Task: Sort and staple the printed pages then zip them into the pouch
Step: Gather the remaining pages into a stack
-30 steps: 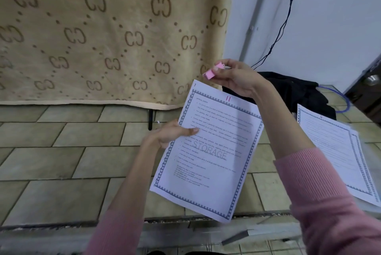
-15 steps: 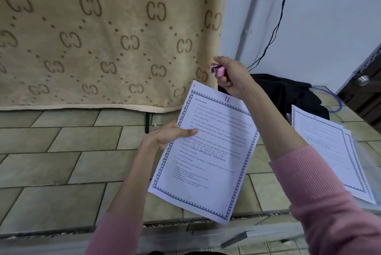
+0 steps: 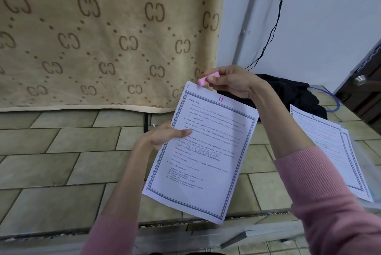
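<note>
While pinched at its near edge by the left hand (image 3: 162, 136), thumb on top over the text and the other fingers hidden beneath, printed page (image 3: 203, 151) held tilted in the air above the tiled floor (image 3: 61, 162), its red "11" mark and "STORAGE" watermark facing up. Just beyond the top corner of that page, touching or nearly touching its edge, pink stapler (image 3: 207, 78), gripped between thumb and curled fingers of the right hand (image 3: 233, 81), fingers closed narrowly around it; cannot tell whether the paper corner sits inside the stapler's mouth. Well to the right of the right forearm, apart from both hands, second stack of pages (image 3: 329, 147) lying flat, at least 2 sheets showing at offset edges. Behind the right hand's knuckles, black bag (image 3: 288, 94) on the floor, with a blue cord (image 3: 335, 102) looping beside it. Beyond the left fingertips, beige patterned blanket (image 3: 92, 38) hanging down to the tiles. Pink sleeves on both arms.
</note>
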The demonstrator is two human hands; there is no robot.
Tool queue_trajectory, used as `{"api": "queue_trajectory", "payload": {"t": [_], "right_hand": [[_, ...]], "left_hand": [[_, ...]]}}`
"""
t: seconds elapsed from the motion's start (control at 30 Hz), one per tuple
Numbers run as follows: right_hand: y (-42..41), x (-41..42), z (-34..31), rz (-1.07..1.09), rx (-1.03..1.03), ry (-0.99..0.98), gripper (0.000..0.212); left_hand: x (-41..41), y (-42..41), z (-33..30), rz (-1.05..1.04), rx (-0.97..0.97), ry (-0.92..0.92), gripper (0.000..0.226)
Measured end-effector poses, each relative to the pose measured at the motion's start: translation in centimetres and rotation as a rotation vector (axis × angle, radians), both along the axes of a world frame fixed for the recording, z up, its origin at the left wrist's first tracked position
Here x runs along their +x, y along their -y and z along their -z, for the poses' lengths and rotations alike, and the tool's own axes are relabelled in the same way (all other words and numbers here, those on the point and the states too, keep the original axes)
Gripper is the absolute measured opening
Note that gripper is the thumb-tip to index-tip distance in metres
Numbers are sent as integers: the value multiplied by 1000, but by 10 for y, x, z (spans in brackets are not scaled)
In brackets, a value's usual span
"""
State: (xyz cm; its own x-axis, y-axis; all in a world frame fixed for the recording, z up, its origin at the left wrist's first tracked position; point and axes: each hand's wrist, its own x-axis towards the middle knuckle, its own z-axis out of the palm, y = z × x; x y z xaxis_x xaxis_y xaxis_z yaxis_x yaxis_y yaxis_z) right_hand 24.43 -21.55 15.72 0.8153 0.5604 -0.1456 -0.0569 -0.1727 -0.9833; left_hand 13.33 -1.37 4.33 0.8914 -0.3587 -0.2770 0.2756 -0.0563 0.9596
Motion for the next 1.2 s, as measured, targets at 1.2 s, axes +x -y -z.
{"api": "queue_trajectory", "payload": {"t": [1.2], "right_hand": [[-26, -21, 33, -79, -215, 149, 4]], "left_hand": [[12, 14, -31, -547, -110, 171, 32]]}}
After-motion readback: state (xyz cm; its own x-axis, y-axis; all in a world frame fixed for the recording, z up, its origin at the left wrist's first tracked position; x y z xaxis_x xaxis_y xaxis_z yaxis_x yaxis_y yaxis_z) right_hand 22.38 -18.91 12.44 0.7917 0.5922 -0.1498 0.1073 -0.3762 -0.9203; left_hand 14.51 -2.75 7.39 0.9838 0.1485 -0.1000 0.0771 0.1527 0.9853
